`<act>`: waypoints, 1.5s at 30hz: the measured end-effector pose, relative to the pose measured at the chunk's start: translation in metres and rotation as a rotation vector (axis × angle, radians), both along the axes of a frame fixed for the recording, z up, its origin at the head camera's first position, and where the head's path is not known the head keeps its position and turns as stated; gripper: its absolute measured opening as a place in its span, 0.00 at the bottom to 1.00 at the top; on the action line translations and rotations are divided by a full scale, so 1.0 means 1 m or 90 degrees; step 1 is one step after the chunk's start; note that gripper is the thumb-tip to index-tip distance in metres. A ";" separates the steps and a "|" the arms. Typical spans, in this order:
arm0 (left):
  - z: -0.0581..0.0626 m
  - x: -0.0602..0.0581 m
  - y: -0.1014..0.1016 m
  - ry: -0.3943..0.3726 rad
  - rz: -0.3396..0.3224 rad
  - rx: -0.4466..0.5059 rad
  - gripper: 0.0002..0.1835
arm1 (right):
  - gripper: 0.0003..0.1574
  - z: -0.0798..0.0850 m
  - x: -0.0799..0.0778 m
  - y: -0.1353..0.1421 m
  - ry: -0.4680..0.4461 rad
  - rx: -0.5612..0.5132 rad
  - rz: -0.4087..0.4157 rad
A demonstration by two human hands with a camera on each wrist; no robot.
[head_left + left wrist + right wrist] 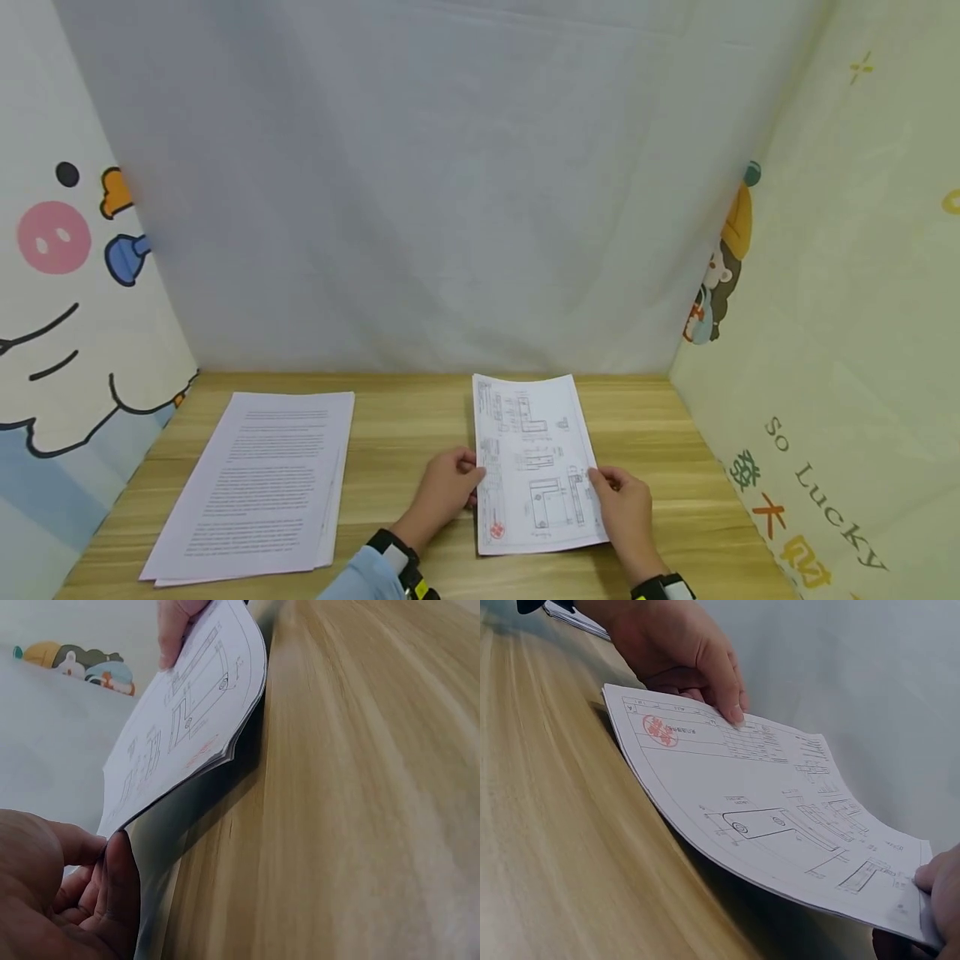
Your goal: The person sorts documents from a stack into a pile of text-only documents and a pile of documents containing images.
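Note:
Between my hands is a thin stack of drawing sheets [551, 500], printed with technical line drawings and a red stamp. My left hand [444, 492] pinches its left edge, thumb on top and fingers beneath. The opposite edge is pinched by my right hand [624, 512] in the same way. Both wrist views show the drawing sheets [705, 772] raised off the tabletop and sagging in a curve, with a shadow under them. In the left wrist view the left thumb and fingers [118, 877] meet at the paper's edge.
A stack of text-printed paper [255, 483] lies on the left of the wooden table [405, 408], its lower sheets slightly askew. A plain pale curtain [450, 208] hangs behind the table. Cartoon-printed cloths enclose the left side [75, 333] and the right side [825, 333].

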State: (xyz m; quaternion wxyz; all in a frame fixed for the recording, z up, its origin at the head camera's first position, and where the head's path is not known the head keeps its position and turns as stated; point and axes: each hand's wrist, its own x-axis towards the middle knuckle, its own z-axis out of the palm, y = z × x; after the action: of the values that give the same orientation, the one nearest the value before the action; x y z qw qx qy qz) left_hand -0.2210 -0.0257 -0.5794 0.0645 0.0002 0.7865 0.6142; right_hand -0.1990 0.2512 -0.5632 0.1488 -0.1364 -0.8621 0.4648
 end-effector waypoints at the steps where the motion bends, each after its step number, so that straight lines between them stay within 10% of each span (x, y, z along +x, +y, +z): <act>1: 0.000 0.000 0.002 0.001 -0.004 0.001 0.11 | 0.15 0.001 0.000 0.002 0.001 0.004 -0.004; 20: 0.005 0.002 0.033 0.040 -0.003 -0.072 0.06 | 0.15 0.002 -0.003 0.031 -0.034 0.029 0.011; 30: 0.005 0.003 0.041 0.124 0.016 -0.266 0.11 | 0.11 -0.002 -0.009 0.036 -0.048 0.234 0.056; 45: 0.004 0.003 0.046 0.132 0.013 -0.315 0.23 | 0.17 -0.004 -0.006 0.037 -0.097 0.403 0.052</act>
State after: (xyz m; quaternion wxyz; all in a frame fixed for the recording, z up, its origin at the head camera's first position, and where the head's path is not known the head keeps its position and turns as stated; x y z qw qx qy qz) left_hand -0.2184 0.0202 -0.5751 -0.0246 0.0396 0.9151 0.4005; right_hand -0.2050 0.2881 -0.5671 0.1000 -0.0831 -0.9773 0.1674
